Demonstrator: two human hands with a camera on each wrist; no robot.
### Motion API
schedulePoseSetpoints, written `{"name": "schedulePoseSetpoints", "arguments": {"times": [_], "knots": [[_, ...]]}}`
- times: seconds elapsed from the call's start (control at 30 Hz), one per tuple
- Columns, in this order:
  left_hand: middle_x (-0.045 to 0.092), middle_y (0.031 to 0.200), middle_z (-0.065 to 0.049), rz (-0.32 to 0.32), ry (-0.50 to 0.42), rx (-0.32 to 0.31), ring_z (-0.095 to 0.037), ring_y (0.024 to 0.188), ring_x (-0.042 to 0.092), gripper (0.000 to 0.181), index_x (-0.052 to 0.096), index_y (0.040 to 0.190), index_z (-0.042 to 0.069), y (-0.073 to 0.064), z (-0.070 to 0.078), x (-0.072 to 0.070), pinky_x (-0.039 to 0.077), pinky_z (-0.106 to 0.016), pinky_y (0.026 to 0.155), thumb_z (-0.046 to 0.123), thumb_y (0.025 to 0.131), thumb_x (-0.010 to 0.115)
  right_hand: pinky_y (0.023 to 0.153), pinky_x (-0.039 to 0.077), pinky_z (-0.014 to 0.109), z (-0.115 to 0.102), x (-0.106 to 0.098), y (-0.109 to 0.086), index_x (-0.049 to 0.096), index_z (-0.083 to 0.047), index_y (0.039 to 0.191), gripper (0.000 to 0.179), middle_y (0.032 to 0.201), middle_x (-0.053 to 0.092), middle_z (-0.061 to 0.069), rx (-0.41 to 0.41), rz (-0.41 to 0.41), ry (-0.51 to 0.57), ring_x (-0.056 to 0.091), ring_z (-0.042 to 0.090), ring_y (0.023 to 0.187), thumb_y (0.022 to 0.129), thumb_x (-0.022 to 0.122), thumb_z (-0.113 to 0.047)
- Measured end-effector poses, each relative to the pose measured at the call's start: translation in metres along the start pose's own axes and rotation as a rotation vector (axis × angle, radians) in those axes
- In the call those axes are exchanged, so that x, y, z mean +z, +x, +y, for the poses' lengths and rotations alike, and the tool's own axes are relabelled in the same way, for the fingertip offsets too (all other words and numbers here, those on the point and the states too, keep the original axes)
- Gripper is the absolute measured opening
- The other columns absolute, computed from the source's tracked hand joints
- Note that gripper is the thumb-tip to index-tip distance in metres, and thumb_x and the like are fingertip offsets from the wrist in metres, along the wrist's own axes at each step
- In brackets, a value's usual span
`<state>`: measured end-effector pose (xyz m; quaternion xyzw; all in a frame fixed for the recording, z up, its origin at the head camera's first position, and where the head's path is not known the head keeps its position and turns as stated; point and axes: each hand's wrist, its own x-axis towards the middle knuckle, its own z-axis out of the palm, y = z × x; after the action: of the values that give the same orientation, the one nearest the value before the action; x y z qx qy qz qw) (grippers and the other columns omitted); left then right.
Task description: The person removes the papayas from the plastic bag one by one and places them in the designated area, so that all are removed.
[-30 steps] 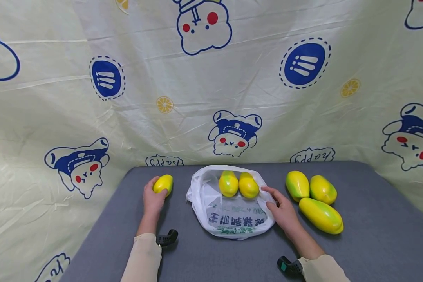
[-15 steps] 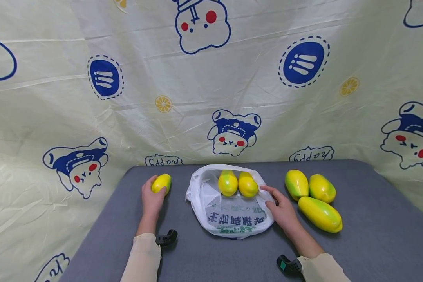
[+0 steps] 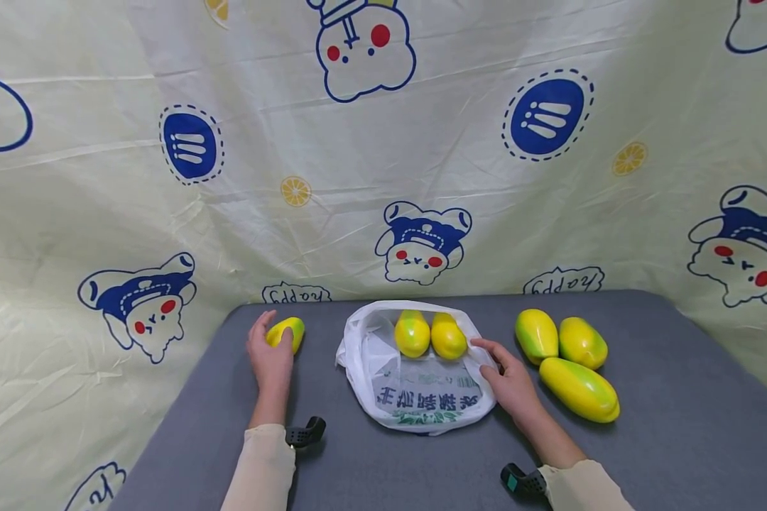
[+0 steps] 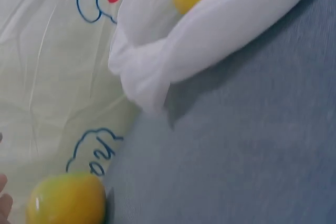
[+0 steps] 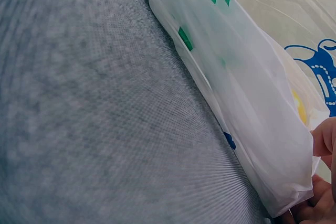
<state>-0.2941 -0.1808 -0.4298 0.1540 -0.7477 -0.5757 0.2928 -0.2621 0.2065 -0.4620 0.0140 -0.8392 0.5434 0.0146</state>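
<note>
A small yellow-green fruit, mango-like in shape (image 3: 296,332), lies at the far left of the table. My left hand (image 3: 271,358) is beside it with fingers spread and loose; in the left wrist view a gap shows between the fingertips (image 4: 5,205) and the fruit. In the middle an open white plastic bag (image 3: 358,376) with printed lettering holds two similar fruits (image 3: 412,333). At the bag's right rim my right hand (image 3: 514,383) pinches the plastic between thumb and fingers, as the right wrist view shows the fingers (image 5: 325,137) at its edge.
Three larger yellow-green fruits, papaya-like (image 3: 578,389), lie close together on the right of the grey table (image 3: 383,475). A pale curtain with cartoon prints (image 3: 351,234) hangs behind the table.
My left hand has loosened its fingers from the fruit and drawn slightly left. The fruit's position has shifted a little leftward. My right hand and the bag stay nearly still.
</note>
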Motion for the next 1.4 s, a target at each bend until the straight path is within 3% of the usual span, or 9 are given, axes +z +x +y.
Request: {"name": "schedulePoseSetpoints", "arguments": {"times": [0.17,0.33,0.43,0.6,0.8,1.07,1.4], "knots": [[0.047,0.151,-0.006,-0.022,-0.095,0.045,-0.028,0.144,0.038,0.042,0.06,0.134,0.01,-0.01,0.015,0.011,0.035,-0.051,0.117,0.005,0.092,0.061,0.122,0.023,0.06,0.0,-0.002,-0.001,0.047,-0.016,0.147,0.048,0.161,0.035,0.015,0.0,0.0,-0.005,0.031,0.036,0.147,0.1,0.046,-0.008],[0.05,0.146,-0.009,-0.07,-0.162,0.11,-0.027,0.139,0.043,0.04,0.06,0.133,0.007,-0.019,0.027,0.022,0.036,-0.049,0.117,0.003,0.093,0.061,0.121,0.023,0.06,0.0,-0.003,-0.001,0.047,-0.016,0.147,0.047,0.161,0.035,0.015,0.005,0.002,-0.012,0.03,0.036,0.148,0.1,0.046,-0.008],[0.051,0.145,-0.013,-0.13,-0.22,0.115,-0.029,0.139,0.044,0.041,0.057,0.135,0.004,-0.024,0.032,0.029,0.035,-0.049,0.118,0.002,0.094,0.06,0.122,0.022,0.06,0.001,-0.003,0.0,0.047,-0.017,0.146,0.047,0.161,0.035,0.014,0.005,0.007,-0.013,0.029,0.036,0.149,0.1,0.046,-0.009],[0.051,0.148,-0.012,-0.267,-0.301,0.012,-0.029,0.138,0.047,0.043,0.054,0.138,0.009,-0.035,0.041,0.038,0.039,-0.051,0.115,0.008,0.096,0.062,0.122,0.023,0.06,0.0,-0.001,0.0,0.048,-0.017,0.145,0.046,0.16,0.036,0.014,0.0,0.009,-0.01,0.03,0.036,0.149,0.1,0.046,-0.009],[0.052,0.149,-0.008,-0.383,-0.289,-0.059,-0.029,0.138,0.048,0.044,0.052,0.141,0.013,-0.047,0.046,0.052,0.041,-0.05,0.115,0.016,0.098,0.062,0.122,0.023,0.059,0.0,0.001,0.0,0.049,-0.017,0.145,0.047,0.16,0.037,0.014,0.0,0.01,-0.003,0.03,0.035,0.148,0.099,0.046,-0.009],[0.051,0.149,-0.006,-0.469,-0.255,-0.117,-0.029,0.137,0.05,0.042,0.055,0.138,0.018,-0.06,0.046,0.073,0.045,-0.051,0.111,0.02,0.097,0.063,0.122,0.023,0.06,-0.001,-0.001,-0.001,0.048,-0.016,0.146,0.047,0.161,0.036,0.013,0.009,0.011,-0.005,0.03,0.035,0.148,0.099,0.046,-0.008],[0.05,0.149,-0.011,-0.54,-0.242,-0.169,-0.034,0.139,0.046,0.044,0.055,0.138,0.011,-0.07,0.045,0.102,0.042,-0.054,0.113,0.022,0.097,0.064,0.122,0.022,0.059,-0.001,0.0,-0.002,0.05,-0.016,0.144,0.046,0.16,0.038,0.013,0.0,0.017,-0.014,0.029,0.035,0.149,0.099,0.047,-0.008]]}}
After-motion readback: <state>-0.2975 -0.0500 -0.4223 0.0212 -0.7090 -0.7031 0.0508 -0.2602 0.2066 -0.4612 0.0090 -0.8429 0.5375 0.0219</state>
